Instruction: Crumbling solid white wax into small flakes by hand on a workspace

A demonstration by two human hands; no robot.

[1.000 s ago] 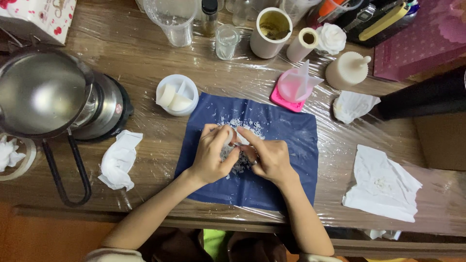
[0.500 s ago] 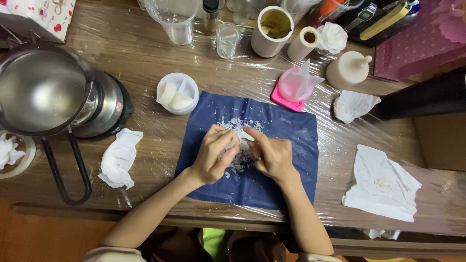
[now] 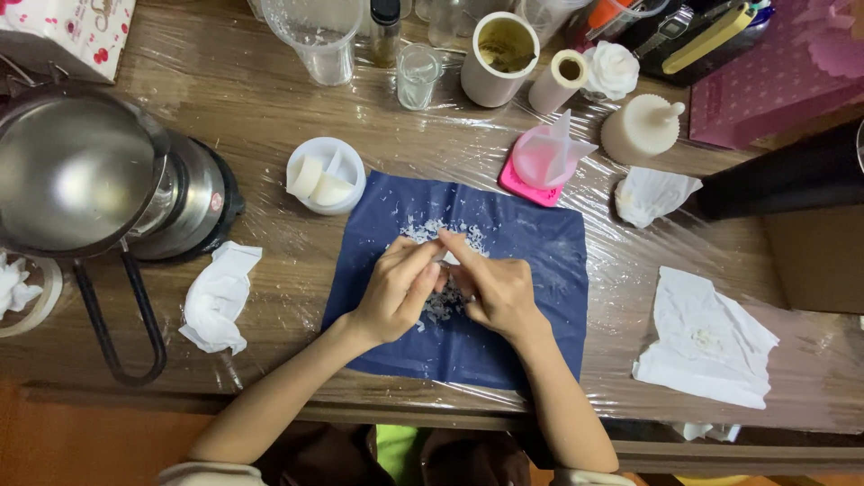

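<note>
My left hand (image 3: 396, 290) and my right hand (image 3: 493, 286) meet over the middle of a dark blue cloth (image 3: 531, 243) spread on the table. Both are closed around a small whitish piece (image 3: 447, 261) pinched between the fingertips; most of it is hidden. White shavings (image 3: 423, 230) lie scattered on the cloth just beyond my fingers, and a darker heap of scrapings (image 3: 443, 308) sits under my hands.
A steel pot (image 3: 67, 171) with a long handle stands at left. A white dish with wax pieces (image 3: 326, 175), crumpled tissues (image 3: 219, 297), a pink mat with a cup (image 3: 544, 160), a white candle (image 3: 641, 128), glasses and cups line the plastic-wrapped wooden table (image 3: 225, 99).
My hands have stayed over the cloth's middle. The fingers have shifted slightly against each other while working the small piece; more scrapings show beneath them.
</note>
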